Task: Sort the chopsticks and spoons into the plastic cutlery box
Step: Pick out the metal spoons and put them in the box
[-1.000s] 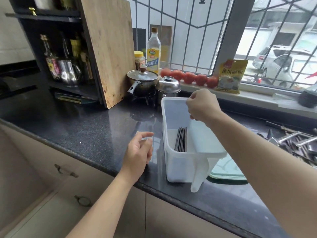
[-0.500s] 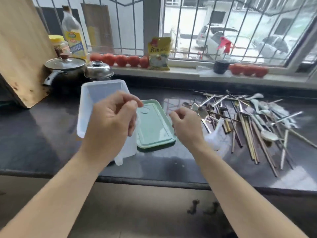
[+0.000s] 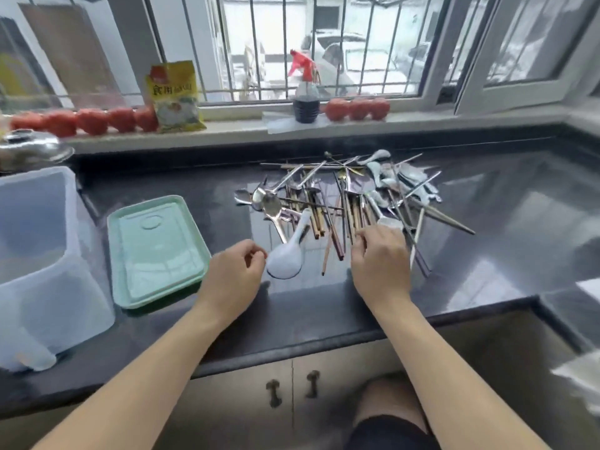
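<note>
From the head view, a dark stone countertop (image 3: 181, 323) is seen below a barred window. A tangled pile of chopsticks (image 3: 349, 211) and metal spoons (image 3: 271, 204) is spread over the middle of the countertop towards its back edge, with a white ceramic spoon (image 3: 287, 256) lying at the near side of the pile. The translucent plastic cutlery box (image 3: 48, 271) is placed at the countertop's left end, and a green lid (image 3: 156, 248) lies flat just beside it. The left hand (image 3: 235, 276) is held loosely curled next to the white spoon's bowl, nothing gripped. The right hand (image 3: 380, 261) is laid on the near ends of the chopsticks, fingers bent; whether any is pinched cannot be told.
</note>
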Motion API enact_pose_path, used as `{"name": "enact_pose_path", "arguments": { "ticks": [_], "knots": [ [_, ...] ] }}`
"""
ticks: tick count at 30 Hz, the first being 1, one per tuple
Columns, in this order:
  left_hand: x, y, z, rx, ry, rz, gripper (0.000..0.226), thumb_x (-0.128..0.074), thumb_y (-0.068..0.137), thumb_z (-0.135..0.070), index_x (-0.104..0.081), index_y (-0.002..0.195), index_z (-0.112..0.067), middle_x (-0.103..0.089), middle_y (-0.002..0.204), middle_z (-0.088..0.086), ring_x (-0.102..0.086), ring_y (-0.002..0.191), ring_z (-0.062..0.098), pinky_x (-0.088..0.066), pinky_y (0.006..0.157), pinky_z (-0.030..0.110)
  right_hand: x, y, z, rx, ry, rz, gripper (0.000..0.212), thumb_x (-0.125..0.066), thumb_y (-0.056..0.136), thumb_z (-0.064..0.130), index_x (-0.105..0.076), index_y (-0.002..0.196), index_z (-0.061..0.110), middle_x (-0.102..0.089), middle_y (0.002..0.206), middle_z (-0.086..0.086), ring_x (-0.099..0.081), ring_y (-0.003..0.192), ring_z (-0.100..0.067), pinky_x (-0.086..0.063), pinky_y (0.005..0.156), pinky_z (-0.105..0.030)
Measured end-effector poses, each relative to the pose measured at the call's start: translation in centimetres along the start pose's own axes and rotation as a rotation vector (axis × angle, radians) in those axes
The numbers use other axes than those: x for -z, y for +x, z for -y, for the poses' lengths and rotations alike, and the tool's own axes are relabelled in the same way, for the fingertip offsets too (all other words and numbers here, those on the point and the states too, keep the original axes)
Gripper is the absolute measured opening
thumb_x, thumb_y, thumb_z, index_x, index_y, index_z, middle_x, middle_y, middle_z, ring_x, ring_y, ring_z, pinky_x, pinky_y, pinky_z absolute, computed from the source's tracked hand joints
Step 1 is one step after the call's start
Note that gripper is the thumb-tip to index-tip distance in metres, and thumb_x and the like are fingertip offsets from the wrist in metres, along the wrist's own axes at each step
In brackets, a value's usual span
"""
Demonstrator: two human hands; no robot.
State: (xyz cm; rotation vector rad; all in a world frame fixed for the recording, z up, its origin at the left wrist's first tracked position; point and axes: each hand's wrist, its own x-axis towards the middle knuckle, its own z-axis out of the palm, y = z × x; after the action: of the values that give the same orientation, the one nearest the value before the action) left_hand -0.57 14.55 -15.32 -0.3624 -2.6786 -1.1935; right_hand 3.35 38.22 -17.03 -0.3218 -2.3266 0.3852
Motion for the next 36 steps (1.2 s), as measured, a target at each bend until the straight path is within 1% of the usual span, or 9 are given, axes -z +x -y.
{"name": "enact_pose_path", "arguments": {
  "ticks": [6, 9, 11, 15, 20, 24, 29, 32, 36],
  "knots": [
    [-3.0, 3.1, -1.3, -0.153, 0.005, -0.187, 0.018, -0.054, 0.1, -0.014, -0.071, 0.095, -0.014, -0.069, 0.084, -0.004, -0.062, 0.078, 0.019, -0.051, 0.068, 0.038, -0.7, -0.5, -0.3, 0.036, -0.036, 0.079, 0.011, -0.061, 0.088, 0.012, -0.071, 0.094, 0.011, -0.064, 0.094, -0.005, -0.051, 0.094, -0.024, -0.045, 0.08, -0.034],
    [-4.0, 4.4, -1.2, -0.21, 0.029, -0.211, 0.017, -0.054, 0.1, -0.013, -0.07, 0.092, -0.013, -0.067, 0.087, -0.001, -0.06, 0.081, 0.019, -0.047, 0.067, 0.036, 0.6, 0.1, -0.6, -0.121, 0.176, -0.102, 0.014, -0.06, 0.09, 0.005, -0.07, 0.097, 0.012, -0.063, 0.097, 0.0, -0.05, 0.097, -0.019, -0.038, 0.079, -0.018],
    [-4.3, 4.6, -0.9, -0.199, 0.02, -0.222, 0.018, -0.055, 0.1, -0.013, -0.068, 0.088, -0.014, -0.065, 0.084, -0.002, -0.058, 0.079, 0.019, -0.045, 0.067, 0.036, 1.6, 1.8, -2.9, -0.279, 0.217, -0.127, 0.019, -0.057, 0.092, 0.003, -0.071, 0.1, 0.013, -0.062, 0.1, -0.002, -0.05, 0.101, -0.02, -0.032, 0.076, -0.016],
    [-4.5, 4.4, -0.7, -0.175, 0.008, -0.201, 0.022, -0.05, 0.1, -0.021, -0.063, 0.083, -0.018, -0.061, 0.08, -0.006, -0.056, 0.076, 0.017, -0.048, 0.066, 0.04, 1.8, 8.6, -8.8, -0.371, -0.011, 0.173, 0.021, -0.056, 0.095, 0.016, -0.076, 0.103, 0.017, -0.069, 0.108, -0.01, -0.059, 0.107, -0.034, -0.045, 0.085, -0.035],
    [-4.4, 4.8, -0.6, -0.143, -0.024, -0.219, 0.029, -0.043, 0.097, -0.031, -0.06, 0.079, -0.017, -0.059, 0.075, -0.005, -0.056, 0.072, 0.015, -0.048, 0.063, 0.044, -2.7, 15.5, -8.1, -0.068, -0.278, 0.455, 0.019, -0.056, 0.096, 0.021, -0.075, 0.101, 0.015, -0.071, 0.101, -0.009, -0.061, 0.098, -0.032, -0.051, 0.079, -0.036],
    [-4.4, 4.8, -0.2, -0.149, -0.037, -0.239, 0.032, -0.043, 0.098, -0.03, -0.059, 0.076, -0.014, -0.059, 0.071, -0.003, -0.056, 0.068, 0.017, -0.048, 0.059, 0.047, -5.1, 17.3, -6.3, -0.044, -0.517, 0.606, 0.009, -0.054, 0.095, 0.013, -0.054, 0.087, 0.011, -0.061, 0.093, -0.01, -0.056, 0.087, -0.031, -0.047, 0.07, -0.036],
    [-4.5, 5.0, 0.1, -0.146, -0.065, -0.244, 0.035, -0.042, 0.098, -0.03, -0.058, 0.074, -0.011, -0.058, 0.068, 0.001, -0.056, 0.066, 0.021, -0.047, 0.059, 0.05, -6.0, 18.1, -6.5, -0.141, -0.431, 0.58, 0.006, -0.054, 0.094, 0.009, -0.053, 0.088, 0.009, -0.06, 0.094, -0.012, -0.058, 0.088, -0.033, -0.047, 0.067, -0.035],
    [-4.4, 5.2, 0.2, -0.139, -0.115, -0.237, 0.032, -0.047, 0.099, -0.026, -0.06, 0.074, -0.011, -0.059, 0.066, 0.002, -0.056, 0.065, 0.022, -0.047, 0.058, 0.049, -4.4, 19.6, -6.2, -0.223, -0.194, 0.454, 0.008, -0.057, 0.094, 0.017, -0.061, 0.094, 0.01, -0.06, 0.086, -0.008, -0.059, 0.087, -0.03, -0.04, 0.063, -0.031],
    [-3.7, 5.4, 0.2, -0.033, -0.25, -0.231, 0.028, -0.055, 0.1, -0.011, -0.065, 0.074, -0.018, -0.061, 0.063, 0.001, -0.054, 0.061, 0.019, -0.042, 0.056, 0.036, 1.0, 20.9, -2.9, -0.266, 0.262, 0.183, 0.005, -0.063, 0.092, 0.022, -0.066, 0.091, 0.018, -0.066, 0.087, 0.002, -0.061, 0.087, -0.02, -0.048, 0.078, -0.034]
  ]
}}
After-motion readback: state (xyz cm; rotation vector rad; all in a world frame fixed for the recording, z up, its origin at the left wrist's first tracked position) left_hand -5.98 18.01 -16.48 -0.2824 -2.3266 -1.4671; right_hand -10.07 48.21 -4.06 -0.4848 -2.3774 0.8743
